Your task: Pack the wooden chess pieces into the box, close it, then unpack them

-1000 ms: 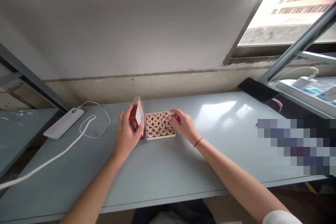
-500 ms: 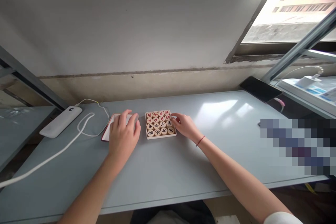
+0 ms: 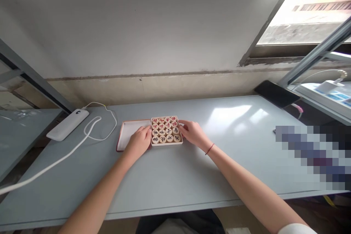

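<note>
A shallow white box (image 3: 168, 143) of Chinese chess pieces (image 3: 165, 129) lies open on the desk, its round wooden discs packed in rows. Red characters mark the far rows and black ones the near rows. Flush against its left side is the box lid (image 3: 127, 131), inner white face up with a red rim. My left hand (image 3: 139, 140) rests over the lid's right part, fingers bent together at the edge where lid and box meet. At the box's right side, my right hand (image 3: 193, 133) has its curled fingers and thumb against the wall.
On the left of the grey desk (image 3: 203, 175) sit a white power bank (image 3: 68, 124) and a looping white cable (image 3: 68, 155). A dark tablet-like slab (image 3: 276, 93) leans at the back right, near a metal frame post. The wall borders the desk's far edge.
The lid has slid right until it meets the box, and my left hand has moved right with it, its spread fingers now drawn together. My right hand stays at the box's right side.
</note>
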`<state>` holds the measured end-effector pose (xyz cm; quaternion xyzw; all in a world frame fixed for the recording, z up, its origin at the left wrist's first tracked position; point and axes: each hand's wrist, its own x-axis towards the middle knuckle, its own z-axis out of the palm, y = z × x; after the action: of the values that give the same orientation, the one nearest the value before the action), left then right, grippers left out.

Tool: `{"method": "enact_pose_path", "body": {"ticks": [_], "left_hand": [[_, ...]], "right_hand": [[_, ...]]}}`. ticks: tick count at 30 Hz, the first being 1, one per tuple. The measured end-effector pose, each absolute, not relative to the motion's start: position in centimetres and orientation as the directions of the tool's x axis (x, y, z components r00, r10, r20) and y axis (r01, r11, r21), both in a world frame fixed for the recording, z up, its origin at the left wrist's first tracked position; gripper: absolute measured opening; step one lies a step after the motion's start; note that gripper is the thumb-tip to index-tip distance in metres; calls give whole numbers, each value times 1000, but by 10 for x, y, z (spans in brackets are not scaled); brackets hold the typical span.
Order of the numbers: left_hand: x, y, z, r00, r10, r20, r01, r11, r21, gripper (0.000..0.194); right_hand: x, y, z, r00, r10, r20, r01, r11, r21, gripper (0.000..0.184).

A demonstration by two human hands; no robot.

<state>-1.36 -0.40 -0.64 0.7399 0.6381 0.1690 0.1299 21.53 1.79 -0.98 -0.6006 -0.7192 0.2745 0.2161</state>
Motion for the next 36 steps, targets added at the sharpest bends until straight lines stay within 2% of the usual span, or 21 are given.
{"method": "enact_pose_path", "body": {"ticks": [4, 13, 15, 19, 25, 36], "left_hand": [[-18, -1, -8, 126, 990, 63, 893, -141, 428, 35], [-20, -4, -6, 120, 992, 40, 910, -126, 395, 32], [-20, -3, -1, 91, 992, 83, 917, -116, 381, 30], [-13, 7, 17, 39, 978, 207, 964, -92, 251, 31], [6, 21, 28, 94, 994, 56, 995, -95, 21, 36], [19, 18, 18, 37, 992, 117, 998, -30, -61, 40]], "right_hand": [[215, 18, -9, -192, 981, -15, 746, 136, -651, 36], [212, 15, -4, -190, 981, -33, 743, 122, -658, 37], [211, 14, -3, -192, 980, -51, 742, 111, -661, 37], [211, 14, -2, -211, 976, -55, 733, 120, -669, 36], [209, 12, -2, -221, 974, -42, 712, 132, -690, 35], [208, 12, -3, -228, 972, -51, 702, 128, -700, 37]]}}
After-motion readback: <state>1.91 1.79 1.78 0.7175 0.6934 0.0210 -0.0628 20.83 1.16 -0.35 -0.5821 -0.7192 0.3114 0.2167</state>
